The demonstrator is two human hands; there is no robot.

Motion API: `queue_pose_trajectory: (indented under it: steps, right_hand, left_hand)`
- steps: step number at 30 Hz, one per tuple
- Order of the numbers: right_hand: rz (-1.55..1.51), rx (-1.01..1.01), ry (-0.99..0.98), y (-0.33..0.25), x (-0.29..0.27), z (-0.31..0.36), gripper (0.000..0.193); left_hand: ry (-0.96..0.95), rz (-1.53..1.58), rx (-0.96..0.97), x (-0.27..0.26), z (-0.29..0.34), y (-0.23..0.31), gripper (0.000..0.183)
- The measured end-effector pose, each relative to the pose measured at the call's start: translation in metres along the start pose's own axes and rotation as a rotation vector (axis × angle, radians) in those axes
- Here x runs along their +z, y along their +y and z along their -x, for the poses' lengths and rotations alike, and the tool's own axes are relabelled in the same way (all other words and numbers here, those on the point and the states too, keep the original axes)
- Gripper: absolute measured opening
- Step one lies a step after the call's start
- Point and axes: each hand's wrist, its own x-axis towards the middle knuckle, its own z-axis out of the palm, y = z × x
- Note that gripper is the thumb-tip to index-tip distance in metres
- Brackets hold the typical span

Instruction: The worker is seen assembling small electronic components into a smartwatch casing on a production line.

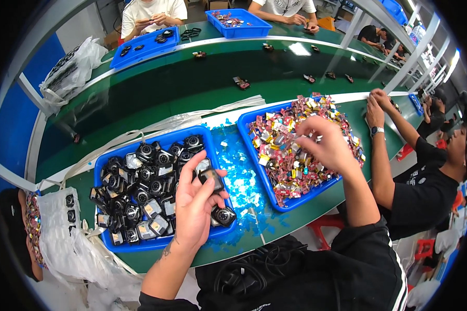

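Note:
My left hand is raised over the right side of a blue tray, palm up. Its thumb presses a small black watch case against the fingers. Heaped in that tray are many black watch cases, some with round backs up and some with open insides showing. Above a second blue tray hovers my right hand, its fingers curled towards the thumb. Whatever sits at those fingertips is too small to make out. Small red circuit boards with silver and yellow parts fill this second tray.
Blue film scraps litter the green bench between the trays. Beyond a white rail, scattered small assemblies lie on a dark green belt. A co-worker sits close on my right. Plastic bags hang at left; more blue trays stand opposite.

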Motion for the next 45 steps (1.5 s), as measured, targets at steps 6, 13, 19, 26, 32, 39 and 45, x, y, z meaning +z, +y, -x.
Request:
queue_pose_trajectory:
  steps: [6,13,19,26,32,39,45]
  right_hand:
    - [-0.507,0.166,0.016,-0.014,-0.009,0.011,0.009]
    - [-0.748,0.135,-0.225,-0.069,0.024,0.029,0.011]
    - [-0.919,0.162,-0.307,-0.085,0.051,0.029,0.016]
    - [-0.795,0.176,-0.365,-0.086,0.043,0.029,0.009]
    - [-0.601,0.1,-0.438,-0.084,0.038,0.023,0.008]
    - [-0.634,0.13,-0.509,-0.08,0.035,0.019,0.008]
    - [-0.912,0.21,-0.666,-0.069,0.04,0.015,0.003]
  left_hand:
    - [-0.072,-0.342,0.142,-0.005,0.001,-0.004,0.024]
    - [-0.189,-0.837,0.426,0.0,0.004,-0.005,0.038]
    - [-0.258,-0.704,0.401,-0.003,0.005,-0.01,0.02]
    - [-0.217,-0.753,0.356,-0.002,0.009,-0.001,0.01]
    - [-0.311,-0.802,0.453,-0.008,0.003,-0.006,0.009]
    - [-0.332,-0.768,0.291,-0.005,0.005,-0.002,0.009]
    - [-0.35,-0.775,0.362,-0.001,0.005,-0.005,0.01]
